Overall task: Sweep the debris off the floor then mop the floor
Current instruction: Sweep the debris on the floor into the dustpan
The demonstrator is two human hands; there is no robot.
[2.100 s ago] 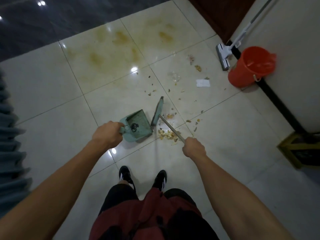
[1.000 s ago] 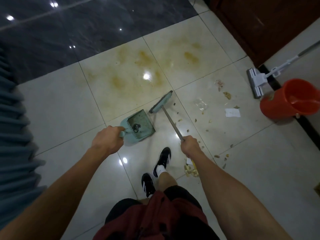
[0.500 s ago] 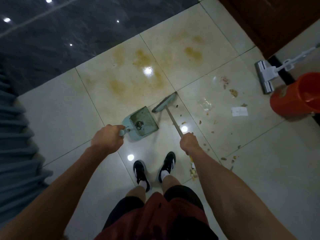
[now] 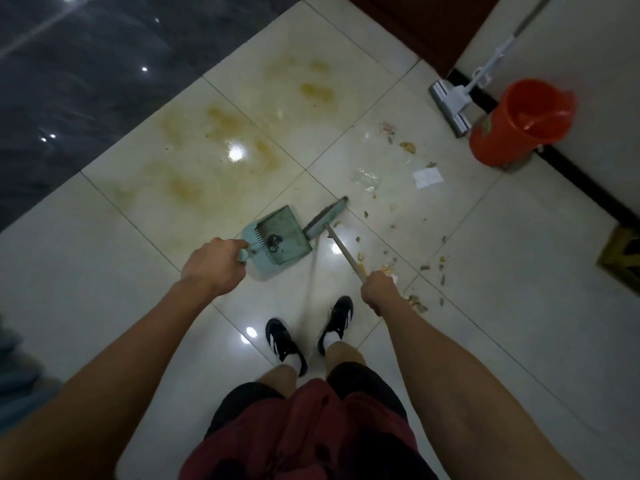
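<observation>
My left hand (image 4: 212,264) grips the handle of a pale green dustpan (image 4: 278,239) resting on the cream floor tiles. My right hand (image 4: 379,291) grips the thin shaft of a small broom, whose green head (image 4: 325,217) lies just right of the pan's mouth. Scattered crumbs and scraps of debris (image 4: 394,261) lie on the tiles to the right of the broom, with a small pile (image 4: 417,304) beside my right wrist. A white paper scrap (image 4: 428,177) and a clear wrapper (image 4: 366,178) lie farther out. Yellow-brown stains (image 4: 221,133) mark the tiles ahead.
A flat mop (image 4: 450,107) leans on the wall at upper right beside an orange bucket (image 4: 519,123). A dark wooden door (image 4: 426,26) is at the top, dark tiles (image 4: 86,64) at upper left. A dark-and-gold object (image 4: 621,258) stands at the right edge. My feet (image 4: 308,334) stand below the pan.
The broom head has swung from the far side of the dustpan to the right of its mouth. My view turned, bringing the bucket and mop more into view.
</observation>
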